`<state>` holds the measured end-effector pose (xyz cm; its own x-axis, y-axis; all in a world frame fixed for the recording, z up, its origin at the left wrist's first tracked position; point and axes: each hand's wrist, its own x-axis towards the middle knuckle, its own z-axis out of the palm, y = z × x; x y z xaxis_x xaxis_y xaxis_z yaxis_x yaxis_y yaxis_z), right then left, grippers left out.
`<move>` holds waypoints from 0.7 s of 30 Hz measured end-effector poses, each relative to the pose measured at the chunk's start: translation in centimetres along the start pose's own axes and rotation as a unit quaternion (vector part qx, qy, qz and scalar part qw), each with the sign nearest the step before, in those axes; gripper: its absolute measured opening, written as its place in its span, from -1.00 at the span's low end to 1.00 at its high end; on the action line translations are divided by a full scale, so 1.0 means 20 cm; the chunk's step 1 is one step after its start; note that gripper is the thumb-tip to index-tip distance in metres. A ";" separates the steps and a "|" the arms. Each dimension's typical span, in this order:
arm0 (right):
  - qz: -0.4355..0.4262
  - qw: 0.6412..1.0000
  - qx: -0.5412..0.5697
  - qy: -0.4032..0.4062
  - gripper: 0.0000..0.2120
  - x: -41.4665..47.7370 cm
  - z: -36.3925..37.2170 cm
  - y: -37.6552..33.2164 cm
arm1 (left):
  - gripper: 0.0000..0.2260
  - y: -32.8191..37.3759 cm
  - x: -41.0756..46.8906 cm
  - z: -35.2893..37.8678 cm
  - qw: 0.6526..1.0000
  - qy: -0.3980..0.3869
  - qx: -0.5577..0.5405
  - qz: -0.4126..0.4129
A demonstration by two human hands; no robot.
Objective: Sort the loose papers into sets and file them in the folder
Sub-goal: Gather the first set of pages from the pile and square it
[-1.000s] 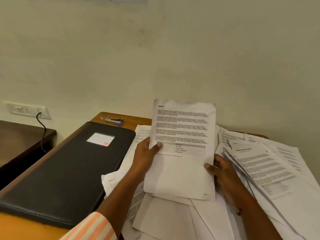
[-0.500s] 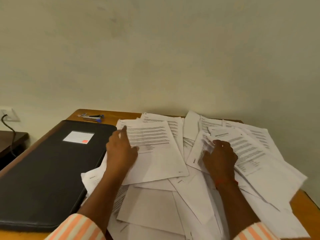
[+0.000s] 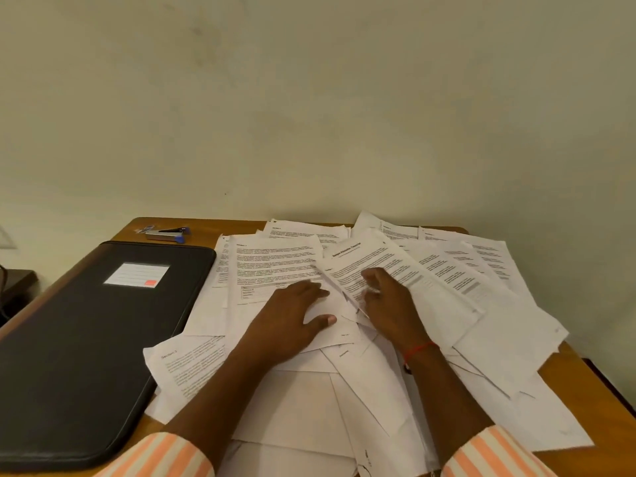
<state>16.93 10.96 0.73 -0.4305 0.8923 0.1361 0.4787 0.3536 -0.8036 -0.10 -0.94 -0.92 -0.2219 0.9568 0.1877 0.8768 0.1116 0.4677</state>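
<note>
- My left hand (image 3: 292, 321) lay flat, grip spread, pinning the loose papers (image 3: 268, 266) mid-frame.
- My right hand (image 3: 389, 301) touched the titled sheet (image 3: 395, 259) (grip unclear, fingers blurred); I judged peeling it off singly best.

Tabletop (image 3: 592, 407): folder (image 3: 103, 346) at 9 o'clock, loose papers (image 3: 344, 401) heaped just beside it, from centre to 3 o'clock. Stapler (image 3: 165, 233) at 11 o'clock, behind the folder. Hands on the heap's middle: left hand (image 3: 292, 321), right hand (image 3: 392, 304), side by side.

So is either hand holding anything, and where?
Left hand lies flat on the loose papers, holding nothing. Right hand is on the titled sheet; grip too blurred to tell.
</note>
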 end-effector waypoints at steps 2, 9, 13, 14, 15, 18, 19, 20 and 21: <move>0.000 0.992 -0.099 0.082 -0.70 0.02 -0.05 0.05 | -0.45 -0.01 0.00 0.01 1.000 -0.010 0.003 0.000; 0.035 0.967 -0.253 -0.019 -0.44 -0.02 0.02 0.06 | -0.52 0.05 0.00 0.01 0.985 0.073 -0.139 -0.064; -0.025 0.984 -0.175 -0.032 -0.62 -0.05 0.12 0.00 | -0.48 0.10 0.04 -0.04 0.911 0.136 -0.331 -0.207; -0.039 0.984 -0.169 -0.042 -0.64 -0.06 0.15 -0.02 | -0.50 0.08 0.03 -0.05 0.896 0.147 -0.355 -0.223; -0.038 0.987 -0.148 -0.046 -0.67 -0.07 0.17 -0.03 | -0.56 0.06 0.03 -0.05 0.886 0.156 -0.371 -0.230; -0.024 0.998 -0.066 -0.001 -0.78 -0.07 0.15 -0.05 | -0.61 -0.01 0.02 -0.07 0.847 0.166 -0.434 -0.259; -0.027 0.997 -0.064 0.042 -0.78 -0.06 0.13 -0.05 | -0.61 -0.02 0.02 -0.09 0.827 0.163 -0.467 -0.266; -0.029 0.993 -0.074 0.084 -0.75 -0.04 0.11 -0.03 | -0.59 -0.02 0.02 -0.10 0.810 0.161 -0.495 -0.269; -0.028 0.989 -0.089 0.116 -0.70 -0.03 0.08 -0.01 | -0.58 -0.02 0.02 -0.12 0.800 0.158 -0.512 -0.271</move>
<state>15.77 9.95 -0.07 -0.2828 0.9029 0.3237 0.5944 0.4298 -0.6796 -1.61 -1.28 0.94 -0.6887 0.7096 -0.1488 -0.1583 0.0531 0.9860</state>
